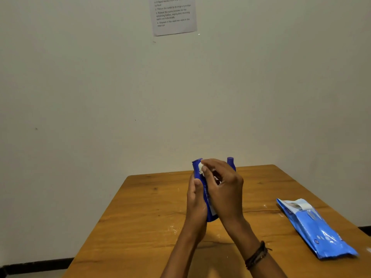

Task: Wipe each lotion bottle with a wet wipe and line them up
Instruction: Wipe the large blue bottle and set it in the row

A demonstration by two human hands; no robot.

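Fingers [209, 171] with wipe [200, 169] against bottle [209, 209]

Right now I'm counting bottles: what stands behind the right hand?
A second bottle shows only its blue cap above the right hand, which pinches the wipe. Its body is covered by the hand, as is anything beside it.

Two bare forearms, dark braided bracelets [257, 255] on right wrist
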